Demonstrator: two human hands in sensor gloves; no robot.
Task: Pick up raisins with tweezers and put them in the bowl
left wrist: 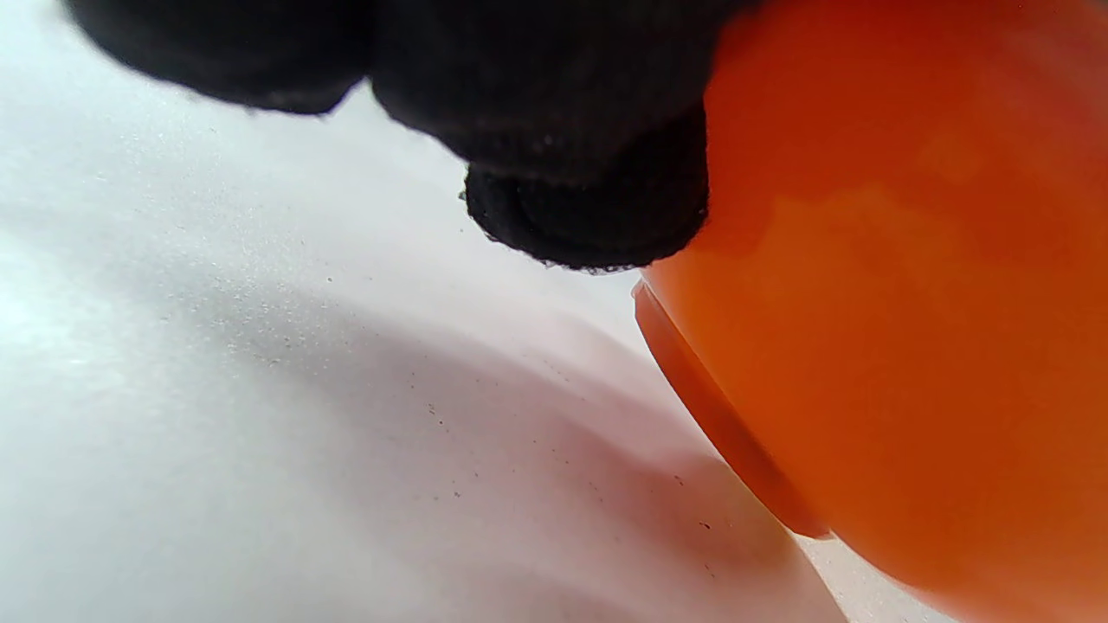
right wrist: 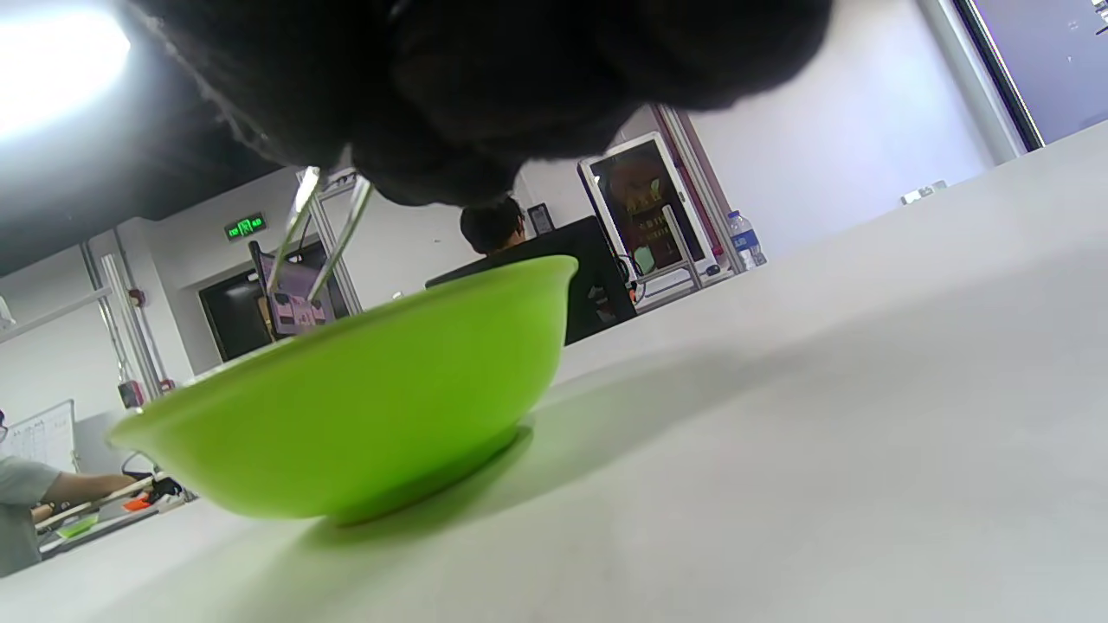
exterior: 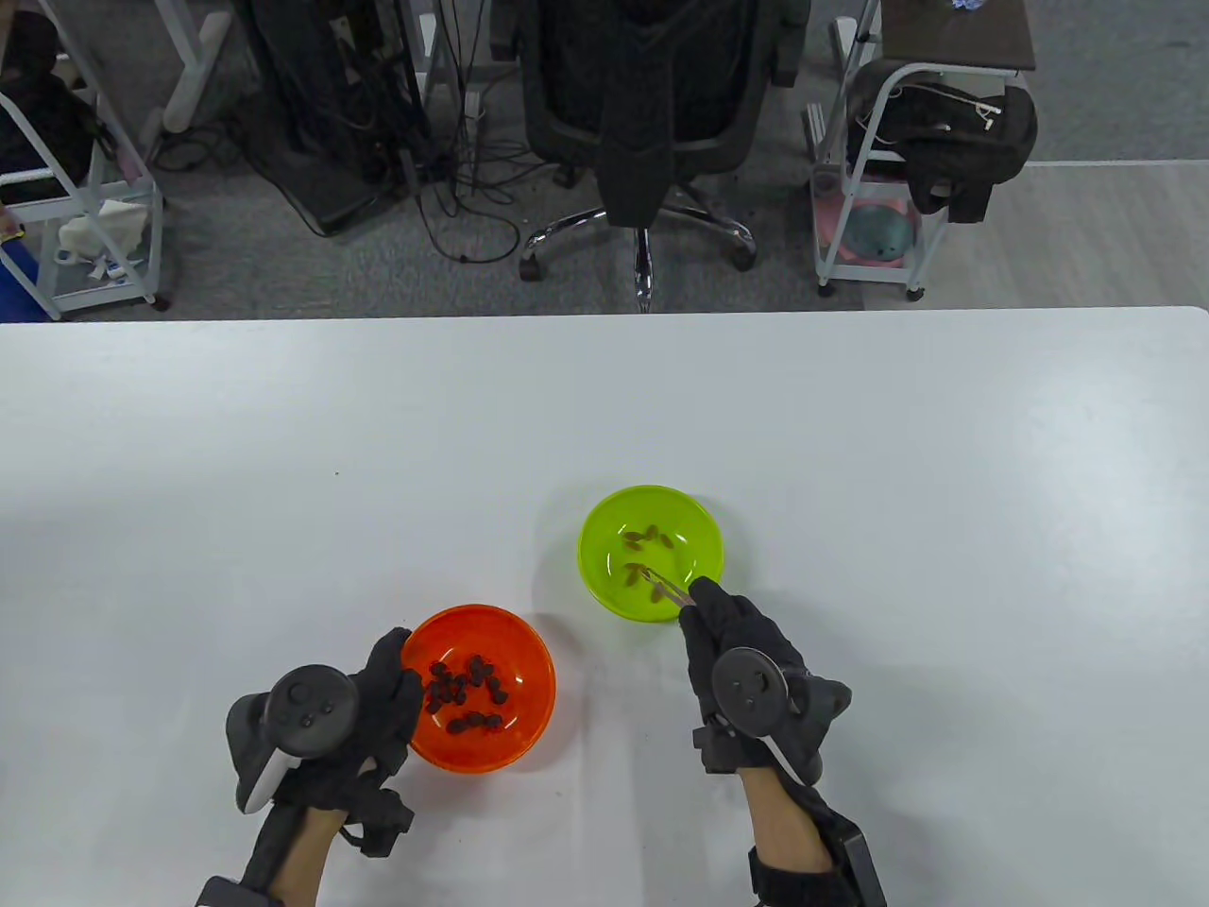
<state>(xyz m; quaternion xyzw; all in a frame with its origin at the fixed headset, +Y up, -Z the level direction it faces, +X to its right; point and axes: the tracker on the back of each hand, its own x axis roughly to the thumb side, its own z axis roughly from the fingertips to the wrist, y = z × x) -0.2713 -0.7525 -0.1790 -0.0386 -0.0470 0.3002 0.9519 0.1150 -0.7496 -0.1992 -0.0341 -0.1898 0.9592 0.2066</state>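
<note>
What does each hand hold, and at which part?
The right hand holds the tweezers at their rear end. The left hand grips the near-left rim of the orange bowl.

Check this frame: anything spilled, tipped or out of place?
Nothing stands out. Both bowls sit upright; raisins lie inside the orange bowl, a few in the green bowl. The right hand holds tweezers over the green one.

Even overhead light lit the table view, sharp throughout, with soft shadows beside both bowls. The table's (exterior: 850, 453) far edge bowed slightly. In the left wrist view the orange bowl (left wrist: 909, 303) and glove (left wrist: 589, 208) were blurred, a broad shadow crossing the table. In the right wrist view a ceiling light flared at the top left corner, and the glove (right wrist: 485, 78) was dark and unfocused.
</note>
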